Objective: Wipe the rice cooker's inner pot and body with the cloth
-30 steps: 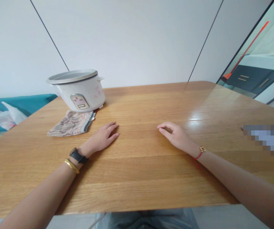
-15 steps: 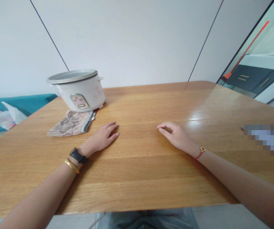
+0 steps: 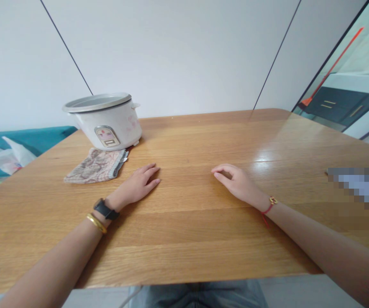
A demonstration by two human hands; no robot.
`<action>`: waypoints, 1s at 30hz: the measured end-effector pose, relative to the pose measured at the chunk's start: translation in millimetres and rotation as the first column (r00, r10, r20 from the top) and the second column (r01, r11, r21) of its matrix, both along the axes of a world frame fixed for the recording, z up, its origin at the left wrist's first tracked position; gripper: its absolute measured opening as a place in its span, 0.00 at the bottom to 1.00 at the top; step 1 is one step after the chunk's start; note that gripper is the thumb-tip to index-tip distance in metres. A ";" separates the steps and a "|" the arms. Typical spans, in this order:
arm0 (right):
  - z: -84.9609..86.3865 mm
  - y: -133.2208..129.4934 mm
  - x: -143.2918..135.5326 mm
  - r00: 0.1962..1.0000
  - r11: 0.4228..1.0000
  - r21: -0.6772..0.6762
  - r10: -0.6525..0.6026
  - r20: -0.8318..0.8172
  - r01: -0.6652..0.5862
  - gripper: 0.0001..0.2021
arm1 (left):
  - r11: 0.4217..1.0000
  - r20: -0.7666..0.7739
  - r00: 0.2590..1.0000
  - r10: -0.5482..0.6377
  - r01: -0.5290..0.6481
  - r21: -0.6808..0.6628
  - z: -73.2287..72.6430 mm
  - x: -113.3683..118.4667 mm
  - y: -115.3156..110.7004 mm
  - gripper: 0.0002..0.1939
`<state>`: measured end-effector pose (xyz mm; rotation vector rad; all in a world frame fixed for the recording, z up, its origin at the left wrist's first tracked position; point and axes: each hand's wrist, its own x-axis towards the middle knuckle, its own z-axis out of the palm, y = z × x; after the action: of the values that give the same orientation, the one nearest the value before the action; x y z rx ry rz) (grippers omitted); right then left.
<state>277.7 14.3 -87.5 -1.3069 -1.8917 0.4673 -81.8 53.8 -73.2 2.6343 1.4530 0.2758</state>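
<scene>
My left hand (image 3: pixel 139 184) rests on the wooden table (image 3: pixel 184 231), palm down, fingers apart and holding nothing. To its upper left lies a folded patterned cloth (image 3: pixel 96 167), not touched by the hand. Just behind the cloth stands a white rice cooker (image 3: pixel 117 124) with no lid on, its front panel facing me. My right hand (image 3: pixel 237 182) lies on its side on the table, fingers loosely curved, with a gap between thumb and index finger and nothing in it.
A pixelated flat item (image 3: pixel 361 188) lies at the table's right edge. Beyond the left edge are a white plastic bag (image 3: pixel 9 156) and a teal surface (image 3: pixel 43 137). A pale wall (image 3: pixel 184 55) rises behind the table. An orange-handled broom (image 3: pixel 335 64) shows at the upper right.
</scene>
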 end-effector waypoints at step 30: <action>2.8 -1.3 -0.8 1.000 1.000 0.006 0.003 0.021 -0.004 0.10 | 1.000 0.001 1.000 0.003 -0.003 -0.008 1.2 1.0 -0.8 0.34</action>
<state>276.8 13.0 -84.7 -1.3092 -1.9114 0.4507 -80.8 53.0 -71.9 2.6259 1.4542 0.2712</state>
